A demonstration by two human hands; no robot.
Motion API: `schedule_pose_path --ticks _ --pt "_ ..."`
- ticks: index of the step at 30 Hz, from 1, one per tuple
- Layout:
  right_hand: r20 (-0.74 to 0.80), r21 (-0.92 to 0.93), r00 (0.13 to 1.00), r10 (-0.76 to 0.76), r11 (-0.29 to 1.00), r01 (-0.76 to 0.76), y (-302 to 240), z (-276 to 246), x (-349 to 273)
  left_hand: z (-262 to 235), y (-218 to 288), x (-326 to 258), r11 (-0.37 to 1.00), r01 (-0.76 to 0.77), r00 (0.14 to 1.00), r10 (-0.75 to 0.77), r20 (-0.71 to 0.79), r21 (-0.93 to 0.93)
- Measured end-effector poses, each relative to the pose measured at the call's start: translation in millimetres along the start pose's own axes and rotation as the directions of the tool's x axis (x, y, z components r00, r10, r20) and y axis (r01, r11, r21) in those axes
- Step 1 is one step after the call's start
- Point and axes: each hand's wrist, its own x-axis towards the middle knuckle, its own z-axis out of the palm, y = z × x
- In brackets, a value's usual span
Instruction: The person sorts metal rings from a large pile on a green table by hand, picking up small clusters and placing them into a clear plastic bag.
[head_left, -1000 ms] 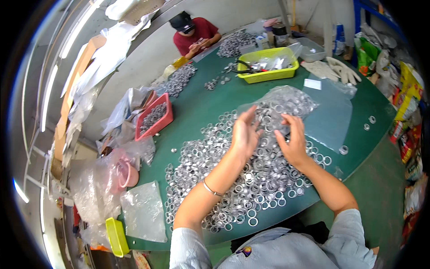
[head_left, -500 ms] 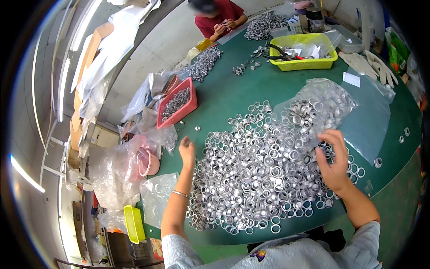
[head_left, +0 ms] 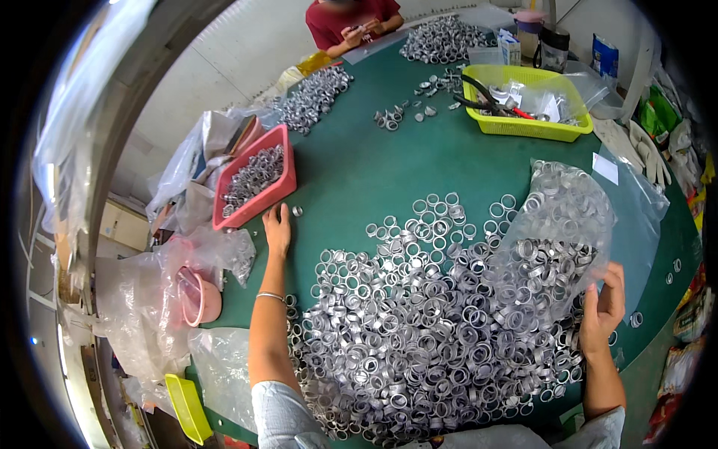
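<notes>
A wide heap of silvery metal rings covers the near part of the green table. On its right side lies a clear plastic bag, partly filled with the same rings. My right hand grips the bag's near right edge between thumb and curled fingers. Beyond the heap on the left, my left hand reaches out with its fingers apart and holds nothing. Its fingertips are close to the near end of a pink-red basket containing small metal parts. Just right of them rests one small metal piece.
A yellow-green basket with black-handled pliers stands at the far right. White gloves and a flat plastic sheet lie nearby. Across the table, a person in red handles small parts. A pink bucket stands at left.
My left hand has moved away from me toward the pink-red basket. My right hand has moved right and nearer me to the bag's edge, and the bag has shifted right. The view has shifted too.
</notes>
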Motion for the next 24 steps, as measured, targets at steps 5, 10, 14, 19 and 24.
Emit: schedule_pose_path --ticks 5,10,14,19,24 --pt "0.008 -0.044 1.000 -0.016 0.999 0.016 7 -1 -1 22 80 -29 0.949 -0.286 0.928 0.308 0.209 -0.131" --pt "0.012 -0.012 0.998 -0.055 0.998 0.055 8 -2 -3 10 123 -81 0.821 -0.545 0.764 0.570 0.302 -0.170" --pt "0.001 0.000 0.998 -0.065 0.998 0.065 1 2 1 -26 156 -122 0.883 -0.378 0.724 0.469 0.506 -0.277" --pt "-0.012 0.057 0.994 -0.108 0.992 0.108 3 4 3 -53 150 -141 0.920 -0.220 0.899 0.320 0.299 -0.324" --pt "-0.042 0.037 0.993 -0.106 0.993 0.108 8 -1 7 -52 135 -144 0.942 -0.284 0.926 0.318 0.203 -0.179"
